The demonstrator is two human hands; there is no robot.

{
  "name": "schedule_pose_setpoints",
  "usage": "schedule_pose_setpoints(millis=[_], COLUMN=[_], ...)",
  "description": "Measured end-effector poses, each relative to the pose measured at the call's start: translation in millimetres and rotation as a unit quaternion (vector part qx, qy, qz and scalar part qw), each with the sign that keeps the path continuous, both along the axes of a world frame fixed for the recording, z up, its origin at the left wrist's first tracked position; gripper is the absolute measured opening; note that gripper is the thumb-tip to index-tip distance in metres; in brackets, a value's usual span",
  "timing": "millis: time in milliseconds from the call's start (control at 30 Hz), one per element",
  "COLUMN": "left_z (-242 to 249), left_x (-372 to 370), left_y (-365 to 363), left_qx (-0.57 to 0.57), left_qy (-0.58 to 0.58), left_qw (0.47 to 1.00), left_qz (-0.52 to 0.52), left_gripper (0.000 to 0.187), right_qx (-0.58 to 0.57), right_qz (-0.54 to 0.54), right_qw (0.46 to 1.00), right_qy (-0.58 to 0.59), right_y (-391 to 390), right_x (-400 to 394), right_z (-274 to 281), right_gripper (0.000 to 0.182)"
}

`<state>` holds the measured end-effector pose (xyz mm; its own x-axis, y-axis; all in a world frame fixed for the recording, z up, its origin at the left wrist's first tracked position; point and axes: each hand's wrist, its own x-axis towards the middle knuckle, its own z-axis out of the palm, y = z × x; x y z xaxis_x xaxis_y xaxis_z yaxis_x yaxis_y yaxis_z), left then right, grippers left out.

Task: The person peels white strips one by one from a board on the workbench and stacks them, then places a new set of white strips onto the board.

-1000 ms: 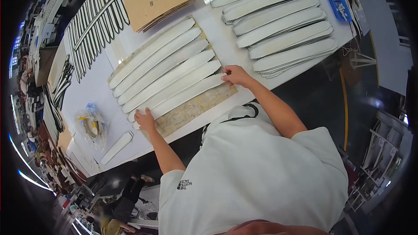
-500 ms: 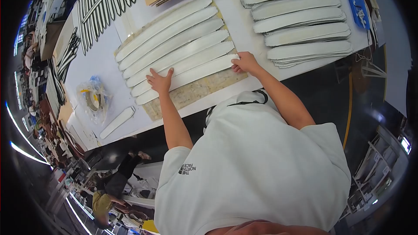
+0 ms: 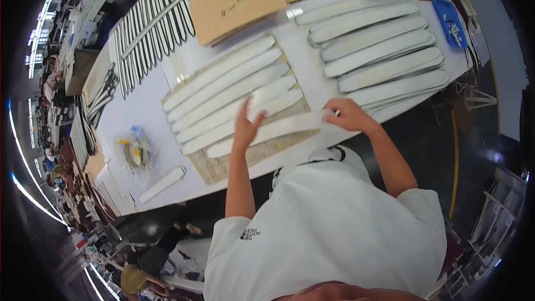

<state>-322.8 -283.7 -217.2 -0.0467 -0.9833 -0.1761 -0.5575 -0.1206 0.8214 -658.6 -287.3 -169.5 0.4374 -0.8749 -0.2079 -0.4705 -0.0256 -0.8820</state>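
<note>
White strips with jagged ends (image 3: pixel 223 78) lie side by side on a stained tan board (image 3: pixel 223 171). My right hand (image 3: pixel 348 115) pinches the right end of the nearest strip (image 3: pixel 278 128), which is pulled out of line toward my body and lifted at that end. Over the strips, my left hand (image 3: pixel 248 125) is open, thumb and fingers apart, slightly blurred. Whether it touches the strip beneath is not clear.
Stacked white strips (image 3: pixel 384 69) lie at the right, near a blue tray (image 3: pixel 448 22). Cardboard sheets (image 3: pixel 239 5) are at the back. Black-edged strips (image 3: pixel 153 28), a bagged tape roll (image 3: pixel 134 153) and one loose strip (image 3: pixel 163 184) are leftward. A co-worker (image 3: pixel 150 262) is at lower left.
My right hand has drawn the nearest strip's right end away from the row. My left hand has come off the strips' left part and moved right. The camera view has shifted.
</note>
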Motion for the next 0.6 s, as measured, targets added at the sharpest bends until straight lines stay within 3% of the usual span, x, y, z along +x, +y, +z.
schedule_pose_setpoints(millis=[33,100,167,233,300,400,500,600], left_z=[15,36,36,30,27,-4,-36,-34], left_x=[-18,-47,-66,-73,-81,-99,-130,-175], left_y=[-7,-15,-24,-28,-27,0,13,8], left_qx=[0.024,0.174,0.303,0.321,0.356,0.374,0.380,0.351], left_qy=[0.126,0.243,0.268,0.191,0.097,0.142,0.131,0.124], left_qw=[0.982,0.911,0.862,0.859,0.837,0.829,0.846,0.884], left_qz=[-0.138,-0.283,-0.307,-0.349,-0.405,-0.390,-0.349,-0.283], left_gripper=[0.063,0.054,0.045,0.047,0.046,0.040,0.035,0.030], right_qx=[0.031,0.109,0.124,0.127,0.084,-0.011,-0.024,-0.017], right_qz=[0.024,-0.015,-0.124,-0.304,-0.424,-0.550,-0.682,-0.718], right_qw=[0.999,0.984,0.971,0.917,0.881,0.834,0.731,0.696], right_qy=[-0.031,-0.137,-0.161,-0.227,-0.194,-0.039,0.011,0.016], right_y=[-5,-11,-20,-26,-26,1,31,41], right_x=[11,18,-5,-45,-110,-221,-309,-366], right_z=[21,28,16,25,12,-19,-41,-47], right_gripper=[0.025,0.023,0.020,0.018,0.017,0.025,0.026,0.024])
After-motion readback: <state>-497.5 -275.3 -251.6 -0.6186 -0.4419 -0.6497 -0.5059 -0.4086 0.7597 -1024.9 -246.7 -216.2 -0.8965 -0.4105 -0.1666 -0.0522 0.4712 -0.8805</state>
